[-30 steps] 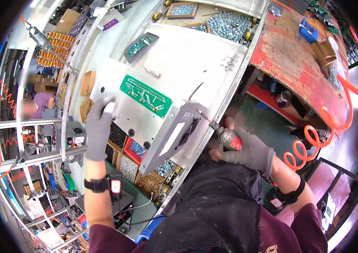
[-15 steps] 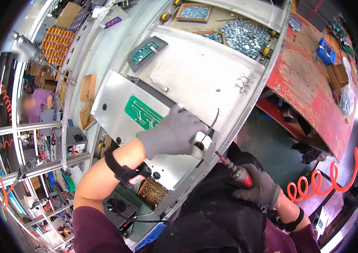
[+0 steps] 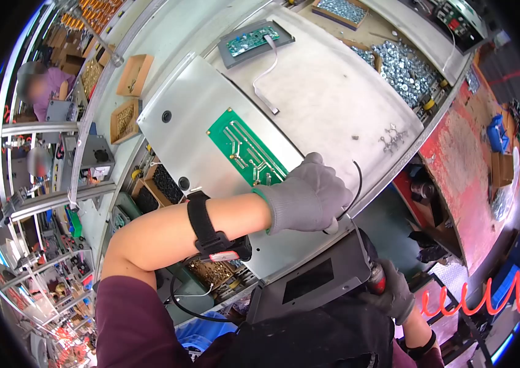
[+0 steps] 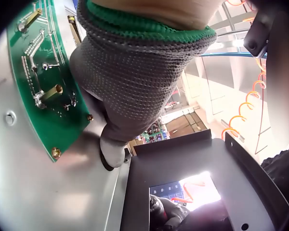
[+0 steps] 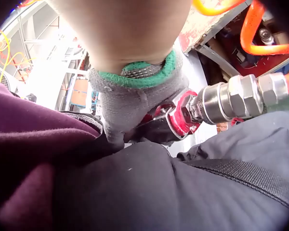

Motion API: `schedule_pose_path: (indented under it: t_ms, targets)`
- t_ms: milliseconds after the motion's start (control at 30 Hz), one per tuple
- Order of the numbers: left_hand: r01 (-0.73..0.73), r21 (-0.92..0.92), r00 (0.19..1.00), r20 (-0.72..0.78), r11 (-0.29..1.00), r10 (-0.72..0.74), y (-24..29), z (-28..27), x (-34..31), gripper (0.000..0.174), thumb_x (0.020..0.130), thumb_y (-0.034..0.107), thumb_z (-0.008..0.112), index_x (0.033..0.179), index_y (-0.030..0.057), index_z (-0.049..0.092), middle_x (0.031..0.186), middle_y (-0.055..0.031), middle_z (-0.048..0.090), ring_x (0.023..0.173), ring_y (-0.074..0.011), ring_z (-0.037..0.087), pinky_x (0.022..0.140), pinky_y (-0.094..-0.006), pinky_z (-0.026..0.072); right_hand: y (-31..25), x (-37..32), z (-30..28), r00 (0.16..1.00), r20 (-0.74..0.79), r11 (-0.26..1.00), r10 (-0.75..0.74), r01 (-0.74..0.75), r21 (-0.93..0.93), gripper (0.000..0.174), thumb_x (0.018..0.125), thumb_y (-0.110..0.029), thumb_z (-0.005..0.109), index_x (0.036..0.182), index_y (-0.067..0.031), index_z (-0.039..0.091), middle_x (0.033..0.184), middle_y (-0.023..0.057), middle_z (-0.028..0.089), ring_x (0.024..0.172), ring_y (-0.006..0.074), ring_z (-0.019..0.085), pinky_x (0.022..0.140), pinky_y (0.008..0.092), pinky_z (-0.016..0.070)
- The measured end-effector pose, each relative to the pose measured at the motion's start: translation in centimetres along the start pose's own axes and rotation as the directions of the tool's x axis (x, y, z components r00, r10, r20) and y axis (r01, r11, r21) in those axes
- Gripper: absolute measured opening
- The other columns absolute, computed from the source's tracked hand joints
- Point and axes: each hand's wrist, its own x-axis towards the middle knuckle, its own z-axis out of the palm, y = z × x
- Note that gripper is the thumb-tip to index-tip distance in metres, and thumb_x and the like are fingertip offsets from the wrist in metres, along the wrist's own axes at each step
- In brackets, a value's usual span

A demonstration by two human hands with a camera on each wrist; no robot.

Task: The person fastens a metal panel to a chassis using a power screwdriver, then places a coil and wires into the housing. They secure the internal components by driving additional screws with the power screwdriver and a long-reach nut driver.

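— Workshop counter (image 3: 333, 92), pale-topped, stretches beyond the left grip (image 3: 312, 199). What's that one at?
— Fingers down by the silver plate (image 3: 192, 110)'s edge, just above the grey panel (image 3: 345, 260); can't tell if they pinch anything. Prob. there to steady the panel.
— & the right grip (image 3: 391, 297)?
— Clamped round the red air tool (image 3: 377, 279), right by the panel's end. Prob. held close so the tool reaches it.
— Panel's position?
— Tilted, betw. the left grip & the dark apron (image 3: 309, 337); prob. angled for access.
— Circuit board (image 3: 238, 147)?
— Flat on the plate, just beyond the left grip, partly hidden by it.
— Containers?
— Well left of the left grip: cardboard box (image 3: 113, 126) w/ brass bits (image 3: 127, 116). Nearer, same side: divided box (image 3: 154, 192) w/ black bits (image 3: 165, 183). Prob. kept within reach.
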Motion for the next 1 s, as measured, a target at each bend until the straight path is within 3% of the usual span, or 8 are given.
schedule_pose_path:
  t_ms: [200,400,633,667,800,867,900,1000]
  targets:
    - [0.058,0.072,0.998,0.028,0.996,-0.061,-0.2,-0.4,0.1,0.019,0.07,0.027,0.066,0.083,0.0124,0.067,0.073,-0.006,0.064,0.083,-0.024,0.063,0.087,-0.0394,0.0389,-0.8,0.6,-0.4,1.0,-0.002,0.993,-0.017,0.017,0.121,0.065,0.064,-0.027,0.082,0.116,-0.0053,0.049,0.094,0.0207,0.066,0.086,0.0424,0.064,0.072,0.0452,0.0523]
    - [0.07,0.068,0.994,0.08,0.995,-0.076,-0.2,-0.1,0.9,0.018,0.071,0.022,0.063,0.085,0.0113,0.067,0.075,-0.0068,0.065,0.084,-0.0232,0.064,0.086,-0.0403,0.0389,-1.8,1.2,-2.1,0.999,-0.044,0.992,0.02,-0.025,-0.121,0.061,0.067,-0.021,0.08,0.118,-0.0042,0.049,0.093,0.0188,0.066,0.086,0.037,0.066,0.072,0.0408,0.052]
    - [0.04,-0.011,0.997,0.066,0.999,-0.04,-0.5,-0.5,-0.1,0.02,0.07,0.021,0.067,0.089,0.0124,0.067,0.081,-0.0062,0.065,0.087,-0.0223,0.062,0.088,-0.0396,0.038,-1.2,0.9,-3.9,0.988,-0.029,0.963,-0.149,0.138,-0.232,0.078,0.067,-0.047,0.08,0.123,-0.0067,0.045,0.092,0.0182,0.066,0.084,0.0414,0.064,0.068,0.045,0.0511]
    - [-0.019,-0.004,0.992,-0.126,1.0,0.018,-0.6,-0.1,-0.7,0.024,0.071,0.023,0.068,0.093,0.0133,0.066,0.086,-0.0064,0.065,0.09,-0.0227,0.061,0.09,-0.0403,0.0377,-0.8,0.7,-4.5,0.983,-0.021,0.957,-0.184,0.174,-0.232,0.082,0.066,-0.051,0.08,0.125,-0.007,0.044,0.093,0.018,0.066,0.085,0.0413,0.064,0.069,0.045,0.0506]
    - [0.038,-0.125,0.772,-0.627,0.991,-0.108,-3.3,-1.4,-5.7,0.04,0.072,0.029,0.072,0.108,0.0142,0.065,0.098,-0.0081,0.063,0.098,-0.0267,0.058,0.092,-0.0401,0.0424,5.8,2.2,-9.4,0.972,-0.208,0.981,-0.11,0.073,-0.18,0.069,0.073,-0.048,0.076,0.121,-0.0083,0.048,0.093,0.0182,0.065,0.085,0.0396,0.063,0.071,0.0421,0.0494]
    - [0.271,-0.337,0.656,-0.621,0.902,-0.429,-3.6,-2.6,-10.1,0.041,0.076,0.024,0.071,0.112,0.0066,0.063,0.1,-0.0108,0.062,0.096,-0.0279,0.06,0.087,-0.0358,0.0463,11.0,4.4,-13.2,0.925,-0.375,0.983,0.06,-0.119,-0.138,0.056,0.078,-0.042,0.071,0.118,-0.0079,0.051,0.093,0.0191,0.065,0.085,0.0378,0.063,0.073,0.0413,0.0487]
    - [0.225,-0.412,0.491,-0.735,0.883,-0.468,-4.3,-1.6,-12.1,0.032,0.073,0.015,0.07,0.105,0.0103,0.066,0.096,-0.0099,0.063,0.087,-0.0275,0.062,0.079,-0.0351,0.0489,12.2,5.8,-15.3,0.878,-0.446,0.96,0.176,-0.254,-0.121,0.05,0.08,-0.039,0.069,0.116,-0.0074,0.052,0.094,0.02,0.065,0.086,0.0369,0.063,0.074,0.0414,0.0483]
    - [0.431,-0.518,0.284,-0.7,0.739,-0.656,-3.9,0.4,-18.5,0.029,0.08,0.008,0.067,0.109,0.0068,0.064,0.098,-0.0098,0.063,0.092,-0.0222,0.063,0.082,-0.0306,0.0496,21.3,9.9,-21.5,0.758,-0.605,0.878,0.243,-0.437,-0.195,0.045,0.084,-0.033,0.061,0.116,-0.0031,0.05,0.099,0.0208,0.062,0.088,0.0364,0.06,0.079,0.0437,0.0457]
